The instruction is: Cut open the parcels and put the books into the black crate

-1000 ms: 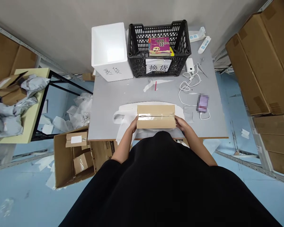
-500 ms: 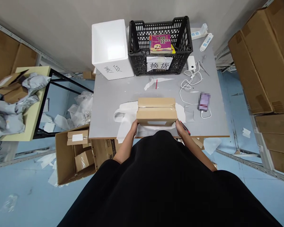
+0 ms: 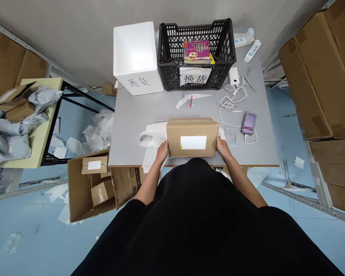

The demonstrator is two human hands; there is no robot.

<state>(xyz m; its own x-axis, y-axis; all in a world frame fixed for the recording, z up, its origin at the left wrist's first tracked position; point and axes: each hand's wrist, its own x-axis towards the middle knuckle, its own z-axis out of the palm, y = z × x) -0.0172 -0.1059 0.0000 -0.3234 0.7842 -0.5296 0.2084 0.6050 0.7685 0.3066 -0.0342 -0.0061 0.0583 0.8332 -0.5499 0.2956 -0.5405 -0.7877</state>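
Note:
Both my hands hold a closed brown cardboard box (image 3: 192, 137) at its short ends, near the table's front edge. A white label (image 3: 193, 142) lies on its upward face. My left hand (image 3: 162, 151) grips the left end, and my right hand (image 3: 222, 148) grips the right end. Under the box lies a flattened white plastic bag (image 3: 153, 135), with its handle loop sticking out on the left. The box hides the bag's middle.
A black plastic crate (image 3: 197, 74) holding a magenta book and a white foam box (image 3: 135, 57) stand at the back of the grey table (image 3: 138, 111). A phone with a cable lies right. An open carton (image 3: 89, 188) sits low left; stacked cartons stand right.
The box has rolled over between my hands, away from me. Its taped seam has gone from the top, and the white label now faces up.

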